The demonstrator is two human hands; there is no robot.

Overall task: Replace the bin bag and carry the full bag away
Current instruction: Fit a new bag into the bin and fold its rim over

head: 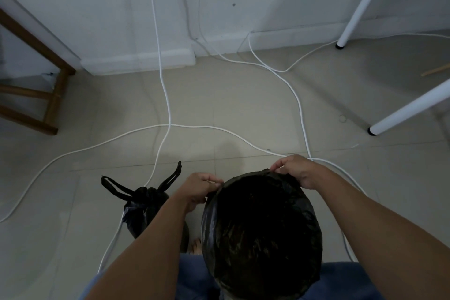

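Pinching the rim of an open black bag [263, 226], the left hand [202, 187] and right hand [297, 170] held it above a pale tiled floor [219, 100]; a tied full bag [143, 204] sat just left, white cables [168, 109] trailing to the wall [109, 7].

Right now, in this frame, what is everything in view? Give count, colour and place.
open bag: one, black, low centre, mouth held open
tied bag: one, black, on the floor left of the open bag, handles sticking up
cables: several, white, trailing across the floor from the wall
table legs: two, white with black feet, right side
wooden frame: one, brown, far left
wooden stick: one, light brown, right edge of the floor
floor: beige tiles
wall: white, with skirting, top
blue clothing: bottom edge
left hand: pinches the open bag's rim, left side
right hand: pinches the rim, far side
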